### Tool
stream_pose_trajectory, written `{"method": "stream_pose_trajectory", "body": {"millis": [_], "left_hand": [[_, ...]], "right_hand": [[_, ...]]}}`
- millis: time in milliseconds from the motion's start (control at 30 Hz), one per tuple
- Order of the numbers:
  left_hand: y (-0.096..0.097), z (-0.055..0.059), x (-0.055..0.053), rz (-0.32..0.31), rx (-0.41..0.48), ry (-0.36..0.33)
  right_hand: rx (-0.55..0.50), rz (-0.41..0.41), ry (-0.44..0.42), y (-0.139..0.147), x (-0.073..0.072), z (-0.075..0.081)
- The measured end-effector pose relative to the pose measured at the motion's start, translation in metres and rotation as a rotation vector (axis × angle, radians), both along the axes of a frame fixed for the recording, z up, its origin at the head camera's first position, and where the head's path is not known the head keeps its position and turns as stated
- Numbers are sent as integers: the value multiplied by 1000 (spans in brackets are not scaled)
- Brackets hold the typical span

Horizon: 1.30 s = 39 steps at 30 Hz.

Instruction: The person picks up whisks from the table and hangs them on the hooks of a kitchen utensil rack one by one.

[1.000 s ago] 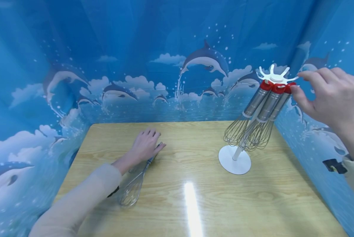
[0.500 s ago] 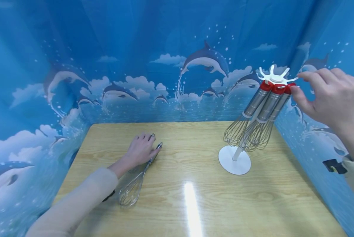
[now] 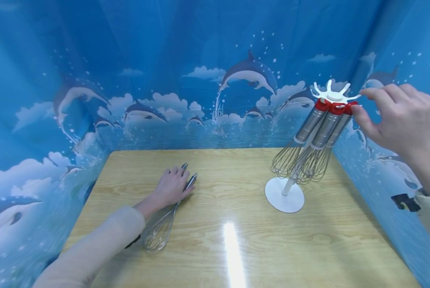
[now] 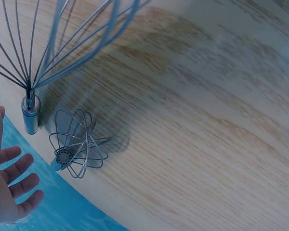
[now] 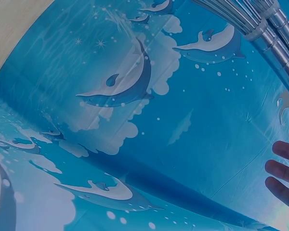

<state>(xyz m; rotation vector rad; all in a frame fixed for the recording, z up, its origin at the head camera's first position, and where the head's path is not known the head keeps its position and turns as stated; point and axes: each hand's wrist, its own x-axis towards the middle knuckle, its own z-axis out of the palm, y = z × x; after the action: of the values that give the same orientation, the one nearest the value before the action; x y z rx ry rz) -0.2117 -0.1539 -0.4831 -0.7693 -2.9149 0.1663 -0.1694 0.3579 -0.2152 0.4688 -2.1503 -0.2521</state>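
My left hand (image 3: 171, 188) reaches over two wire whisks lying on the table, fingers spread. The longer whisk (image 3: 160, 235) points its handle away from me, beside my thumb. Past my fingertips shows the handle end of the smaller whisk (image 3: 184, 166), mostly hidden by the hand in the head view; its wire loops (image 4: 79, 144) show in the left wrist view. My right hand (image 3: 411, 120) pinches a prong of the white whisk stand (image 3: 285, 200) at its top, thumb right at a red handle end. Several grey-handled, red-ended whisks (image 3: 323, 130) hang there.
The wooden table (image 3: 258, 248) reaches to blue dolphin-print curtains (image 3: 186, 52) at the back and both sides. A bright light reflection (image 3: 234, 252) lies on the tabletop near the front.
My left hand has drawn back toward me and a little left, and both whisk handle ends now show past its fingers. The right hand and stand stay in place.
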Motion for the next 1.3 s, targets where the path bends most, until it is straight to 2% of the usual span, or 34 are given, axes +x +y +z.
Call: {"method": "stream_pose_trajectory", "body": {"millis": [300, 500, 800, 1300], "left_hand": [[-1, -5, 2, 6, -39, -3], [2, -10, 2, 4, -52, 8], [6, -11, 5, 11, -50, -64], [9, -15, 2, -6, -95, -81]], "right_hand": [[-25, 31, 27, 0, -3, -2], [-7, 30, 15, 0, -3, -1], [-2, 25, 9, 1, -3, -2], [3, 31, 4, 0, -1, 0]]}}
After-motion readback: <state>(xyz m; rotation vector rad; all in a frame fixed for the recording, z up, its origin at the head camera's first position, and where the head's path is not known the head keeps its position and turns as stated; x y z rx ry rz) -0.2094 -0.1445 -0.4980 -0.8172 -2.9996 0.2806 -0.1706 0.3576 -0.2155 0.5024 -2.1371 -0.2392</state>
